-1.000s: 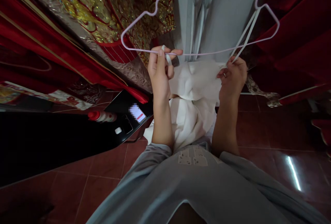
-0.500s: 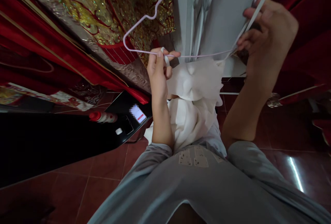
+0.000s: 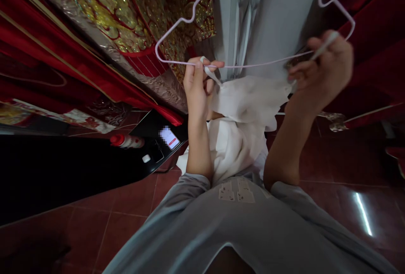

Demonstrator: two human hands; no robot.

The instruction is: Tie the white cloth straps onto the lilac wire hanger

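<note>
Red floor tiles (image 3: pixel 129 232) cover the ground, with one streak of light reflected at the right. One black worktop (image 3: pixel 79 173) stands at the left. Four small items are counted near its end: one lit phone (image 3: pixel 171 141), one dark flat device (image 3: pixel 157 151), one small white case (image 3: pixel 146 158) and one bottle (image 3: pixel 128 141) with a red cap, lying on its side in this view. Gold sequined cloth (image 3: pixel 120 8) hangs at the upper left and red cloth (image 3: pixel 376 50) at the right; overlapping folds prevent a count of garments.

One pale pink hanger (image 3: pixel 253 65) is held up in front of the person, its top out of view. Two hands are present. Left hand (image 3: pixel 198 82): fingers closed on the hanger's lower bar, with one white strap (image 3: pixel 212 75) looped over them. Right hand (image 3: pixel 325 71): blurred, fingers spread and partly bent near the hanger's right end, a second white strap (image 3: pixel 324 45) crossing them; how firmly they grip cannot be told. White cloth (image 3: pixel 245 99) hangs below the bar, between the forearms. Whether it is one piece or two cannot be determined.
</note>
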